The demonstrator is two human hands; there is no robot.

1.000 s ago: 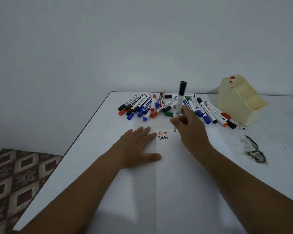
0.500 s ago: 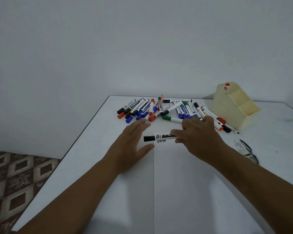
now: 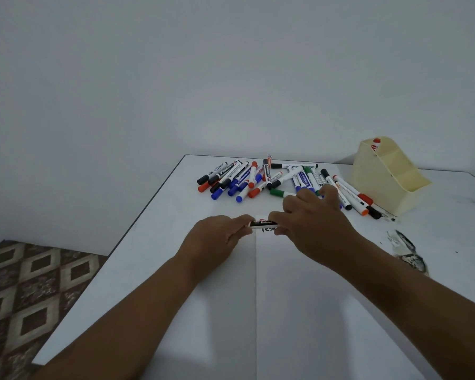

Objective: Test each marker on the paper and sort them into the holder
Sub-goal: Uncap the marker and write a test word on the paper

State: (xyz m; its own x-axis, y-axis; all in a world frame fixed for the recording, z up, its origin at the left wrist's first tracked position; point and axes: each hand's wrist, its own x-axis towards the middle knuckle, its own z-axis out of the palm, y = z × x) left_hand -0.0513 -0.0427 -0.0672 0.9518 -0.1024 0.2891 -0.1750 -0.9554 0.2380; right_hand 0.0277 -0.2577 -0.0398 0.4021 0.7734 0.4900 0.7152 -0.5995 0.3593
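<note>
At far left I see a patterned floor covering (image 3: 30, 286) below the edge of the white table (image 3: 159, 242). On the table my left hand (image 3: 217, 237) has its fingers curled round the left end of a black-and-white marker (image 3: 262, 223), which lies roughly level, held just above the paper (image 3: 299, 311). My right hand (image 3: 313, 223) pinches the right end of the same marker between thumb and forefinger, its other fingers spread toward the far side. The two hands thus meet on one marker, which spans the small gap between them; only its labelled middle section shows, and I cannot tell whether the cap is on. Just beneath the marker, a fragment of black handwriting (image 3: 268, 229) is visible on the paper, partly hidden by the right hand. A crease runs down the paper from under the marker toward the near edge.

Beyond the hands, a loose pile of markers (image 3: 258, 179) with black, blue, orange-red and green caps lies across the far part of the table; the right hand's fingertips overlap its near edge. To the right stands the cream tiered holder (image 3: 387, 182), with one red-capped marker (image 3: 375, 143) upright in its tallest, rear compartment. Near the right edge lies a dark smeared stain (image 3: 409, 253) on the tabletop.
</note>
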